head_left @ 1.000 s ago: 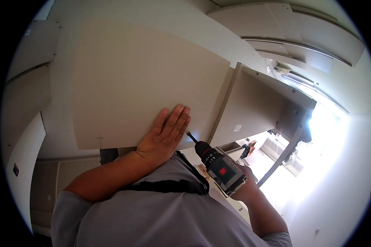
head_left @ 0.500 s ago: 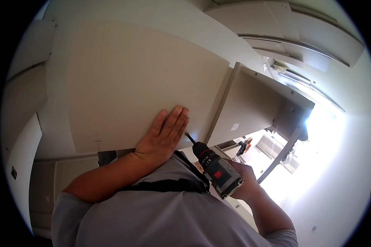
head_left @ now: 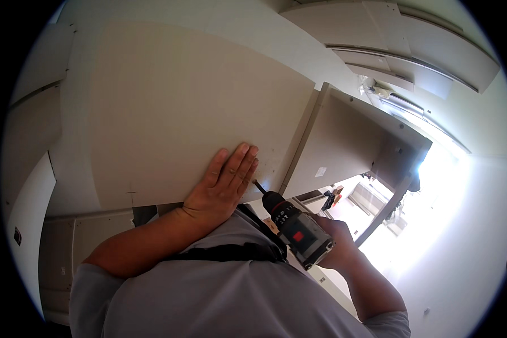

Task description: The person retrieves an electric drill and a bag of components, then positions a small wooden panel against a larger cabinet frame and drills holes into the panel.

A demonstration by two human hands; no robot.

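Note:
A large beige panel [head_left: 191, 107] lies flat before me, and my left hand [head_left: 222, 179] rests on its near edge with fingers stretched out. In my right hand [head_left: 335, 242] is a dark cordless drill [head_left: 296, 225] with a red patch on its body. Its bit [head_left: 258, 185] points toward the panel, its tip close beside my left fingers. Whether the tip touches the panel I cannot tell. Small specks lie on the surface past the tip. My right fingers are mostly hidden behind the drill's body.
An open box-like cabinet [head_left: 349, 127] of the same beige adjoins the panel's right edge. More panels [head_left: 400, 39] are at the far right. At left stand other boards [head_left: 36, 124]. Strong light comes from the right. A small pencilled cross [head_left: 131, 192] marks the panel's near left.
Small specks now show on the panel beyond the bit, where the surface looked clean before. My hands and the drill stay in nearly the same place; the view has shifted slightly.

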